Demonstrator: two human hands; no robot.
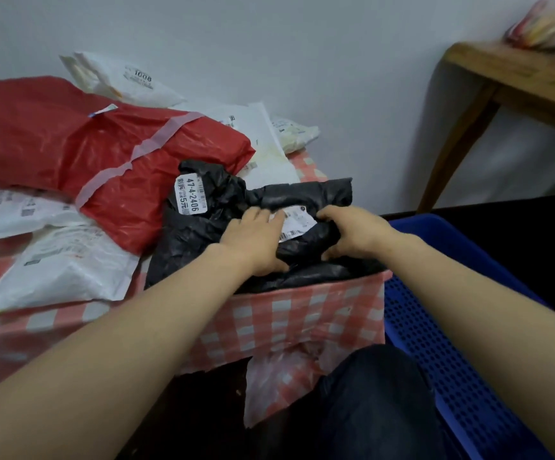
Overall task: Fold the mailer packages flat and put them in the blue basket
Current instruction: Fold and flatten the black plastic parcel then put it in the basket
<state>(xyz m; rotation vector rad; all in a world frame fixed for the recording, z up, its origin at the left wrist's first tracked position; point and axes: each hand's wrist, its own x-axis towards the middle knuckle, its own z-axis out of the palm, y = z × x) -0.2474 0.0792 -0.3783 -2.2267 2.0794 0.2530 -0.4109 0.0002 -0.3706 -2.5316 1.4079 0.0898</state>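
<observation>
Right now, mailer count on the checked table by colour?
Black: 1, the black mailer that the left hand presses and the right hand grips
Red: 1, the red mailer
White: at least 6 visible, overlapping, e.g. the white mailer at front left
Total: at least 8; the blue basket shows none inside

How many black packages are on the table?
1, as far as shows: the black package lies at the table's near right corner, under both hands, beside the red package. Others may hide under the pile.
</observation>
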